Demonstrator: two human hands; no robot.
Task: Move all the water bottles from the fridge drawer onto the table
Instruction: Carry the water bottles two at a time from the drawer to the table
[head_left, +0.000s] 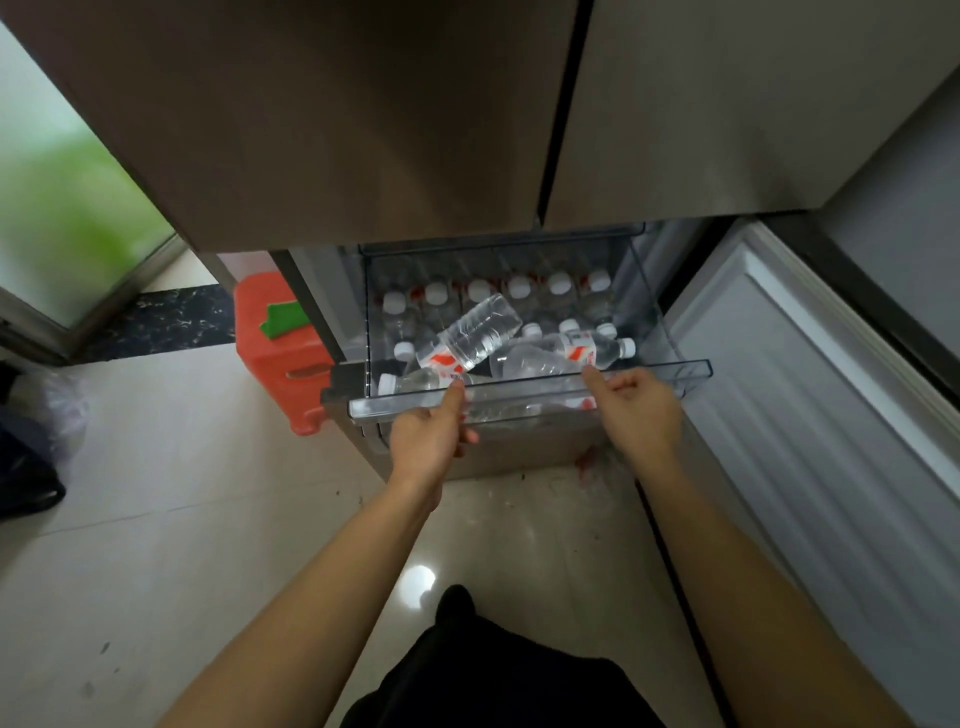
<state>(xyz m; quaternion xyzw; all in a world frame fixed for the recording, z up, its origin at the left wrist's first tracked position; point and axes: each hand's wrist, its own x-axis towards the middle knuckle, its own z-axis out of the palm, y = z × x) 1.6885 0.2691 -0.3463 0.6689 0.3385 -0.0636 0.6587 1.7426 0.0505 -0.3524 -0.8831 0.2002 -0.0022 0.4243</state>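
The clear drawer (530, 388) stood pulled out from under the two shut fridge doors (363, 130). All the bottles (480, 332) in view lay or stood inside the drawer. At the back of the drawer upright bottles stood in rows, white caps up. On top of them, toward the drawer's front, three lay loose. One (410, 382) rested along the front wall with its cap toward the drawer's left end. One was tilted across the middle with its base raised toward the back. One (587, 353) lay with its cap toward the drawer's right end. Each loose bottle carried a white label with a red mark; the writing on it was too small to read.

The left grip (434, 431) was at the drawer's front rim, left of centre. Its thumb lay over the top edge beside the front bottle, and its fingers curled beneath, so it pinched the rim. The right grip (639, 410) was at the same rim, right of centre, thumb stretched along the edge and fingers curled. Whether it clasped the rim could not be told.

Left of the drawer stood a red stool (280, 358) with a green piece (283, 319) on it. Right of the drawer an open lower door (779, 374) showed its pale inner face. Below the drawer lay glossy floor tiles (156, 519).
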